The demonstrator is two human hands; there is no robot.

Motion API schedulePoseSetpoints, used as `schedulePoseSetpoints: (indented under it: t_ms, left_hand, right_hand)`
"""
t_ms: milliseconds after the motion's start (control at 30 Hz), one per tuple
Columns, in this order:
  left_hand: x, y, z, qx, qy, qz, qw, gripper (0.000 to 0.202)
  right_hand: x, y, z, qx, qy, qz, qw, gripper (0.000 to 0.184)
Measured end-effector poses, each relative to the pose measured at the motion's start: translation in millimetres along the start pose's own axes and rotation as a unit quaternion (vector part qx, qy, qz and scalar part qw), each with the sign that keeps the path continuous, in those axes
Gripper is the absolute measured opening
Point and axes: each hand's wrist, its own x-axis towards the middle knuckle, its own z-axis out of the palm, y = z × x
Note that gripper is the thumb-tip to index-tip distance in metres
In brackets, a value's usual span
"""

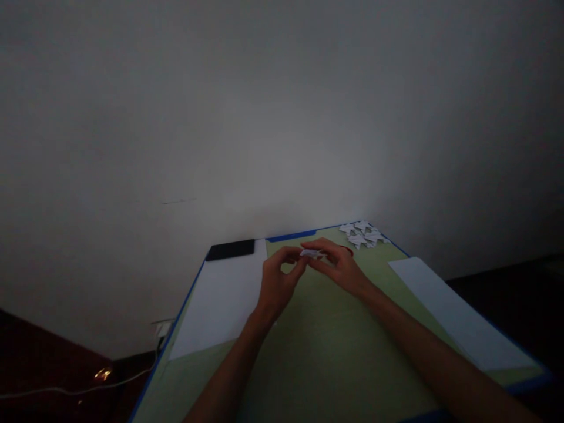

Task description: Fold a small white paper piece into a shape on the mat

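Two-handed hold: my left hand [277, 275] and right hand [343, 267] pinch a small folded paper [311, 253] between them;
Paper's place: above the green tabletop [326, 341];
Far right: similar white pieces [358, 240], clustered

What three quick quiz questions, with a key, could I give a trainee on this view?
1. True or false: the left hand and right hand both touch the small paper.
2. Which corner of the table holds the spiky papers: (a) near left, (b) far right, (c) near right?
3. Fill in: the black slab lies at the far end of a ____ sheet.

Key: 1. True; 2. b; 3. white.
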Motion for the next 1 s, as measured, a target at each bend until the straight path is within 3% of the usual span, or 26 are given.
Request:
schedulePoseSetpoints:
  t_ms: [267,433,1000]
  left_hand:
    - [1.1,-3.3,-1.6,0.018,-0.014,0.000,1.000,0.010]
    - [1.9,-1.7,-4.2,0.004,-0.055,-0.008,0.998,0.010]
    - [-2.2,-4.8,3.5,-0.041,-0.017,-0.014,0.999,0.013]
  right_hand:
    - [3.5,3.9,-1.3,0.006,0.024,0.020,0.999,0.026]
    - [6.0,5.8,-8.1,0.015,0.010,0.040,0.999,0.026]
    - [7.0,7.1,-11.9,0.013,-0.003,0.058,0.998,0.028]
